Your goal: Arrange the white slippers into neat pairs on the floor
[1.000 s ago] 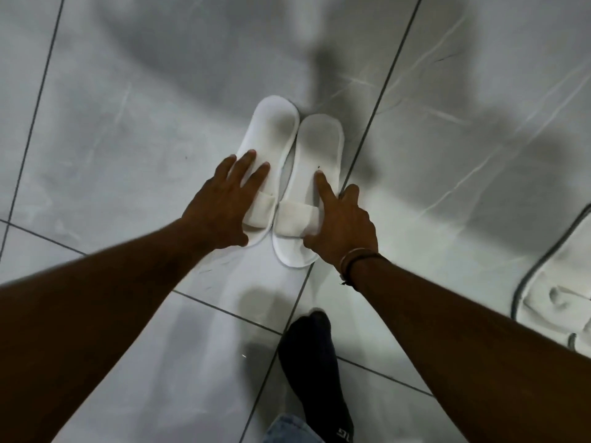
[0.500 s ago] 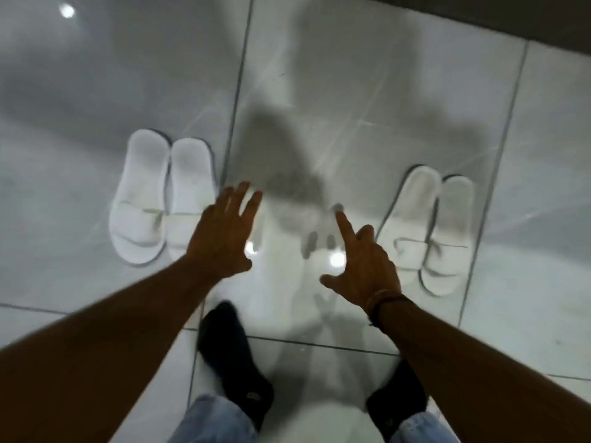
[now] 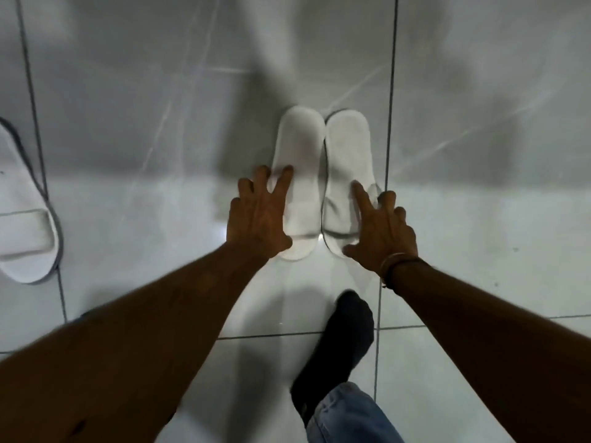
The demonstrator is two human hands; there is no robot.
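Two white slippers lie side by side on the grey tiled floor, heels pointing away from me. Over the left slipper (image 3: 299, 148) hovers my left hand (image 3: 259, 215), fingers spread across its outer edge and strap. My right hand (image 3: 380, 231) is spread over the right slipper (image 3: 347, 155), index finger on its insole. Neither hand grips anything. A third white slipper (image 3: 22, 219) with a dark rim lies at the left edge of the frame.
My foot in a dark sock (image 3: 339, 343) with a jeans cuff (image 3: 345, 414) stands just below the pair. Dark grout lines (image 3: 390, 91) run across the glossy floor, one right beside the right slipper.
The view and both hands have shifted to the right, from between two pairs onto the right-hand pair. The earlier pair has dropped to the left edge, with only one slipper showing.
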